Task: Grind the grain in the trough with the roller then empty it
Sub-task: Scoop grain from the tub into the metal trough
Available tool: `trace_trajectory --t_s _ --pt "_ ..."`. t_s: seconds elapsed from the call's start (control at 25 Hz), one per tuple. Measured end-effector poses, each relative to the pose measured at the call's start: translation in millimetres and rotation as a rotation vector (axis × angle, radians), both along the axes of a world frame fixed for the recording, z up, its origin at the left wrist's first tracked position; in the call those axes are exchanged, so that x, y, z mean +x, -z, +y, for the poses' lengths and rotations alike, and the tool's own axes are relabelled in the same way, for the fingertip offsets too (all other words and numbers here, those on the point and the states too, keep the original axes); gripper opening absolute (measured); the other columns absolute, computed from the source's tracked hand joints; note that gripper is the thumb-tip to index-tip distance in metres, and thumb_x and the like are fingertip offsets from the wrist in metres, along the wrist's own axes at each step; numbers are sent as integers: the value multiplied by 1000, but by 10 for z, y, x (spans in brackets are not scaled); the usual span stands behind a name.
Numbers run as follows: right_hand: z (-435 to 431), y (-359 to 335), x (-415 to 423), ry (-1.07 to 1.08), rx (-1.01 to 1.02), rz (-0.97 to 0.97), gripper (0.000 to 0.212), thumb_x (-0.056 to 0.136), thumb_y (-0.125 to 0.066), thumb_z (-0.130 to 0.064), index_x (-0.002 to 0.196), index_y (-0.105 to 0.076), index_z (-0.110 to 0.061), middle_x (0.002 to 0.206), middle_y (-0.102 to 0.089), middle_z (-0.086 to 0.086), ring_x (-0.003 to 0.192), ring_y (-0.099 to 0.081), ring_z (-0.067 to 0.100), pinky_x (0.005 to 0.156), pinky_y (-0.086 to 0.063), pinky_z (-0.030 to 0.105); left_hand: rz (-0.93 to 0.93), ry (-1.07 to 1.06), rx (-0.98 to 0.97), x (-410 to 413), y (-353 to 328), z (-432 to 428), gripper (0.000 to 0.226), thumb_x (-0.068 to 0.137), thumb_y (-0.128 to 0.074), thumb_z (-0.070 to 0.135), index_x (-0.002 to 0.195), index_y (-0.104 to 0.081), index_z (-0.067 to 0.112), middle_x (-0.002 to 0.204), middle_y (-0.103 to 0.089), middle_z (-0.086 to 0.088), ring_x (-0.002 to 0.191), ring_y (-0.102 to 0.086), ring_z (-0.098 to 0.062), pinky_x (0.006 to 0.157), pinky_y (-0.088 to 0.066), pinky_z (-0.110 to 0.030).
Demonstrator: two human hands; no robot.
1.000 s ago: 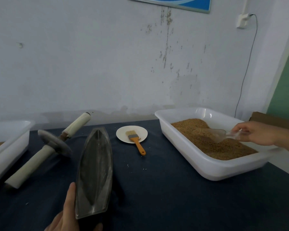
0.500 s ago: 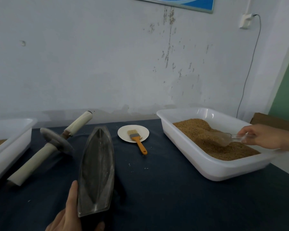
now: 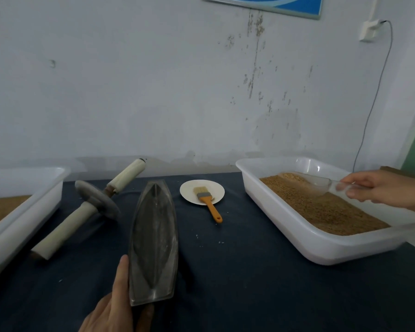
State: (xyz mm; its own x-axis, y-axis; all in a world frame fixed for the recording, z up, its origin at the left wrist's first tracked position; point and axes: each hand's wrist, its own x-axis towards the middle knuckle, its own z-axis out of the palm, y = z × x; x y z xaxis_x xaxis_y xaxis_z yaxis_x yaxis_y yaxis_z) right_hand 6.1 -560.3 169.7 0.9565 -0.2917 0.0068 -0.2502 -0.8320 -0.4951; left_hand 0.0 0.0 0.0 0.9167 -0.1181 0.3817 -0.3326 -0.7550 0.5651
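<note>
The boat-shaped metal trough (image 3: 153, 243) lies on the dark cloth in front of me, with no grain visible inside. My left hand (image 3: 113, 305) grips its near end, thumb along the left edge. The roller (image 3: 91, 207), a grey disc on a pale wooden axle, lies to the trough's left. At the right, a white tub (image 3: 304, 238) holds brown grain (image 3: 321, 207). My right hand (image 3: 383, 190) pinches the handle of a clear plastic scoop (image 3: 321, 184), whose bowl sits in the grain with some grain in it.
A small white plate (image 3: 192, 190) behind the trough carries an orange-handled brush (image 3: 207, 202). A second white tub (image 3: 22, 207) with brown material stands at the far left. The wall runs close behind the table. A cable hangs down at the right.
The scoop has been drawn through the grain and now points toward the tub's far side with grain in it. My left hand stays on the trough.
</note>
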Motion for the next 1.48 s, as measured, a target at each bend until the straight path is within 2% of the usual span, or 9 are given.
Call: trace_trajectory --t_s 0.08,0.2,0.32,0.44,0.56,0.84,1.08,1.28,1.48 --pt "173 -106 90 -38 20 -21 36 80 -70 -58 116 -67 -54 111 -68 -30 105 -67 6 81 -50 28 12 27 -18 -26 -25 -25 108 70 -88 28 148 -14 35 93 -72 -3 90 -71 -23 67 -38 -19" --pt "489 -265 235 -132 13 -45 44 78 -71 -62 121 -65 -51 115 -68 -27 103 -67 4 80 -49 28 86 -26 12 21 -142 12 108 88 -57 61 136 37 39 114 -59 17 114 -58 -1 70 -34 -2" --pt "925 -398 368 -262 9 -65 52 79 -71 -69 126 -64 -46 121 -68 -24 101 -64 -7 76 -45 22 150 17 135 8 -203 41 107 90 -40 70 122 56 35 135 -50 25 124 -48 6 78 -25 5" --pt "1414 -479 454 -388 53 -54 44 84 -71 -59 125 -65 -44 129 -65 -22 118 -59 -7 95 -44 27 118 88 116 34 -186 91 107 89 -37 72 120 60 36 145 -41 29 129 -43 6 92 -28 -3" --pt "1897 -457 504 -478 124 -45 36 89 -72 -39 124 -67 -37 128 -67 -19 122 -58 -3 106 -39 29 84 85 154 -35 -209 81 108 85 -34 76 123 59 37 145 -40 26 128 -41 7 92 -27 -5" --pt "2568 -164 566 -663 63 57 26 97 -67 -21 119 -68 -35 120 -70 -15 115 -64 3 101 -45 28 96 118 134 -122 -295 45 114 78 -40 81 119 58 39 151 -32 26 134 -33 6 105 -24 -12" --pt "2618 -61 563 -607 -55 95 27 96 -69 -30 106 -66 -55 113 -69 -25 107 -62 -7 91 -44 21 83 155 136 -137 -289 52 115 78 -37 81 127 55 33 153 -28 27 138 -27 5 111 -23 -18" --pt "2636 -87 570 -558 -168 61 23 96 -69 -31 110 -66 -49 108 -69 -23 105 -63 0 96 -51 33 92 177 141 -140 -286 59 114 78 -35 82 131 53 31 154 -27 26 138 -26 5 113 -22 -19" --pt "2750 -186 561 -538 -341 27 25 97 -66 -33 112 -61 -52 107 -67 -22 103 -61 1 94 -51 33 94 185 129 -149 -289 64 112 73 -30 84 129 54 35 153 -28 27 136 -28 6 112 -23 -19"
